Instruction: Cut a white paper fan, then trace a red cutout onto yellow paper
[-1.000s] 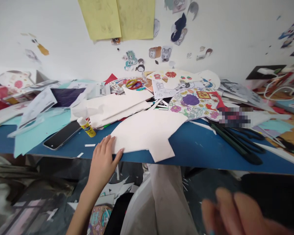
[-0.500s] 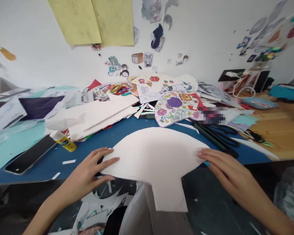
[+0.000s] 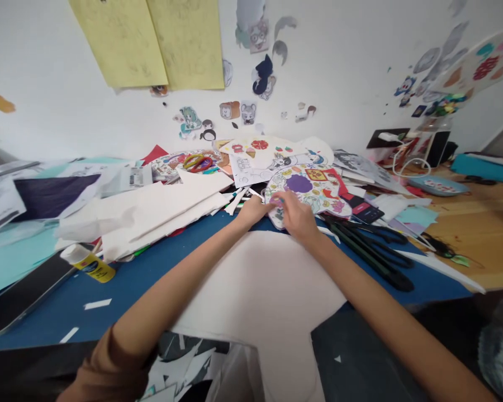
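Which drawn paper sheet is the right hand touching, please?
The rounded colourful sheet with purple blob, under the right hand; the line drawing lies behind.

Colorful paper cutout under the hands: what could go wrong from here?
The white paper sheet hangs past the edge of the blue table, and both forearms lie just above it, so a movement might drag it off. The right hand, working on the colorful paper cutout, is close to the black-handled scissors and could knock them.

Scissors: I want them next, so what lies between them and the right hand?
Head view: a white paper strip lies between the right hand and the scissors.
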The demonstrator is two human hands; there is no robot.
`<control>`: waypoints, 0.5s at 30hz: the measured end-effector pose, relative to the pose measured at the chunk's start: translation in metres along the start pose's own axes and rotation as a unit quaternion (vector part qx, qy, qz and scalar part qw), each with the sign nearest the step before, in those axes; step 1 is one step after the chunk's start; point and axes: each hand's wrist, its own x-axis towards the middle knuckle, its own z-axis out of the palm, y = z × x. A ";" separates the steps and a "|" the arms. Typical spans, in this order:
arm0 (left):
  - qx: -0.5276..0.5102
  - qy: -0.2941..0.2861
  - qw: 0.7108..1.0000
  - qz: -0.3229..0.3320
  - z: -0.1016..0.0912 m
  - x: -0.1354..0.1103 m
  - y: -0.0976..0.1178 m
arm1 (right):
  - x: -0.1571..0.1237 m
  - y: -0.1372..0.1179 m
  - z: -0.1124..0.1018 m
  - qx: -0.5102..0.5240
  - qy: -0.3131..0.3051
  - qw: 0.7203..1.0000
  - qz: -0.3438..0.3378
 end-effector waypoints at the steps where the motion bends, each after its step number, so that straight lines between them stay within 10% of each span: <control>1: -0.019 -0.006 1.000 0.003 0.004 0.004 0.000 | -0.004 -0.001 0.004 -0.001 -0.034 0.999 -0.021; 9: -0.172 0.119 0.976 0.060 -0.047 0.016 0.010 | -0.009 -0.004 0.005 -0.032 -0.110 0.993 -0.020; 15: -0.372 0.353 0.857 0.060 -0.096 0.029 -0.014 | -0.004 0.010 0.014 -0.029 -0.079 0.994 0.064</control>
